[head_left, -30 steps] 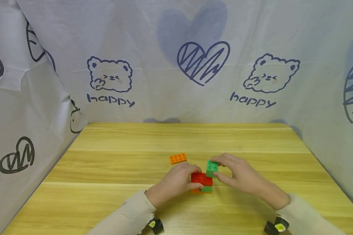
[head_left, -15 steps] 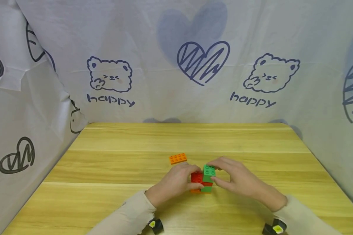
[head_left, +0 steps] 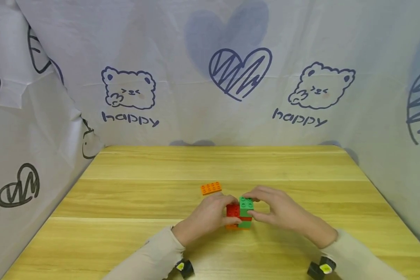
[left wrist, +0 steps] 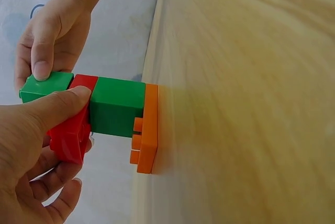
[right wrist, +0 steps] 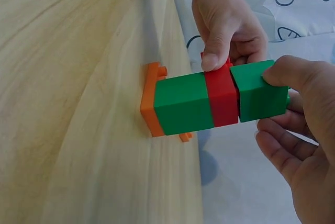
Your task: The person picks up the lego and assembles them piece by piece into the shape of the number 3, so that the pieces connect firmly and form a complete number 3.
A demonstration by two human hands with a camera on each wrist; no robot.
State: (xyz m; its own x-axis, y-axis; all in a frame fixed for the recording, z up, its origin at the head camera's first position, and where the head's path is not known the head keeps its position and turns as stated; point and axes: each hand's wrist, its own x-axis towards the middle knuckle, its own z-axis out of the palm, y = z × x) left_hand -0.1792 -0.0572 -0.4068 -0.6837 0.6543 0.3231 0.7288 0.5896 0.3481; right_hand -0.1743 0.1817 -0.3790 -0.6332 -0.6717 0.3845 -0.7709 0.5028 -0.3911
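A small stack of toy bricks stands on the table: an orange plate (left wrist: 150, 130) at the bottom, a green brick (right wrist: 184, 103) on it, then a red brick (head_left: 232, 210). My left hand (head_left: 210, 212) pinches the red brick between thumb and fingers. On the red brick's right end sits another green brick (head_left: 246, 206), pinched by the thumb and fingers of my right hand (head_left: 280, 208). A thin dark gap shows between this upper green brick and the red one in the right wrist view.
A loose orange plate (head_left: 211, 188) with studs lies on the wooden table (head_left: 143, 186), behind my left hand. White cloth (head_left: 182, 116) with drawn bears and hearts hangs at the table's back and sides.
My right hand has brought the upper green brick left and down, from beside the red brick onto its right end. My left hand keeps its hold on the red brick.
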